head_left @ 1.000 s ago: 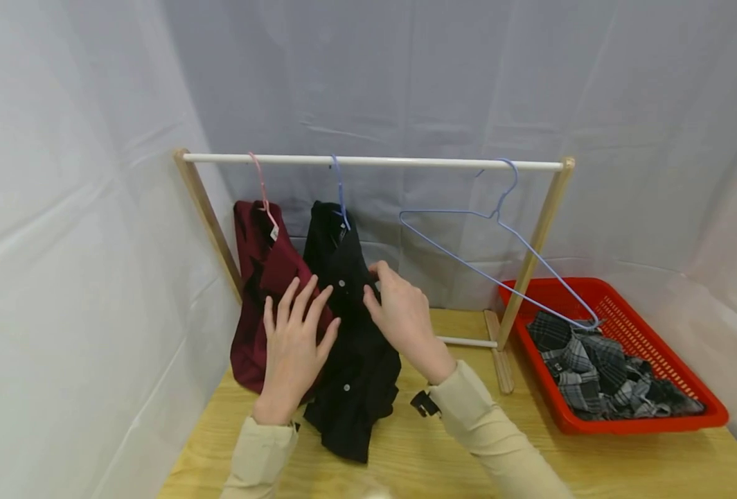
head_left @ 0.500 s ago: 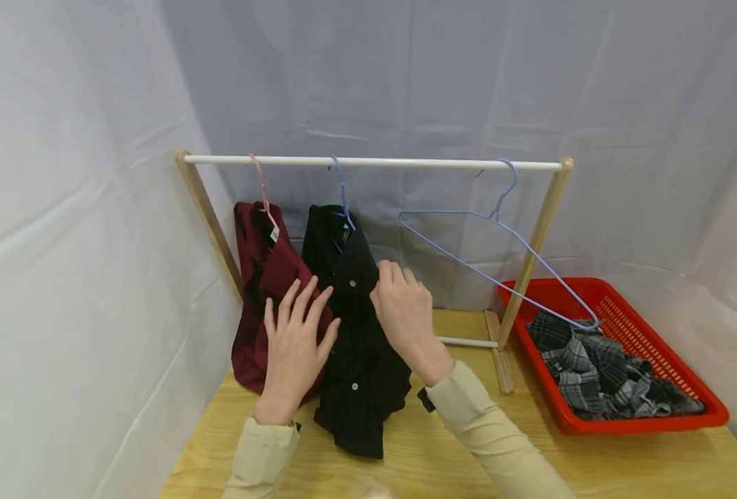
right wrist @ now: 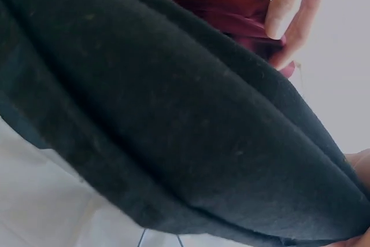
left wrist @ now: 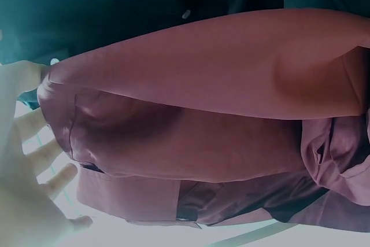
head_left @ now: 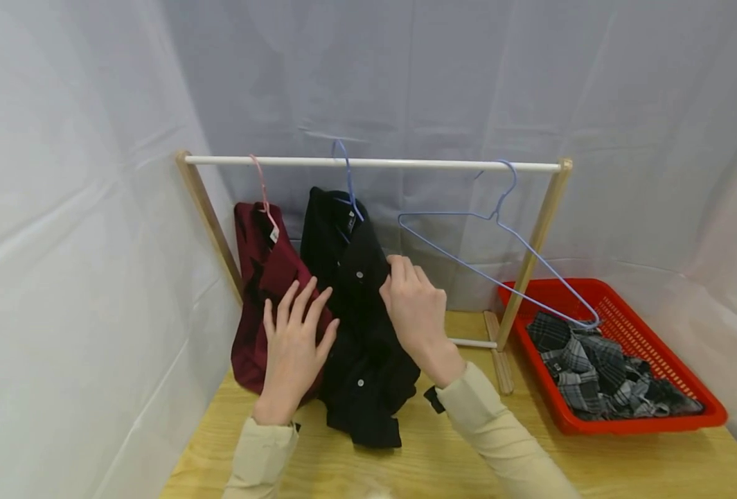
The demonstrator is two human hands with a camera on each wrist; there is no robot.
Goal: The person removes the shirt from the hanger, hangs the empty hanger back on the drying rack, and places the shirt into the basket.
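A person in cream sleeves is standing at a small tabletop clothes rack (head_left: 368,163), a white rail between two slanted wooden posts. The left hand (head_left: 294,339) is lying flat, fingers straight and spread wide, against a maroon shirt (head_left: 262,291) that is hanging from a pink wire hanger (head_left: 260,184) at the left end of the rail. In the left wrist view the same maroon shirt (left wrist: 202,120) is filling the frame, with the pale fingers (left wrist: 40,160) fanned out at the left edge.

The right hand (head_left: 415,312) is curling its fingers into the right edge of a black button-up shirt (head_left: 359,312), gripping the cloth just below the collar. This black shirt is hanging beside the maroon one, touching it, on a blue wire hanger (head_left: 345,173) whose hook is showing slightly above the rail; I cannot tell whether it is resting on it. The shirt's lower hem is bunching on the wooden table (head_left: 593,464). The right wrist view is showing mostly dark black fabric (right wrist: 173,120) up close.

Further right on the rail, an empty blue wire hanger (head_left: 499,260) is hanging tilted, its lower corner reaching over a red plastic basket (head_left: 668,360). The basket is sitting on the table at the right and holding crumpled grey plaid clothing (head_left: 593,374). White sheeting (head_left: 63,208) is surrounding the scene.
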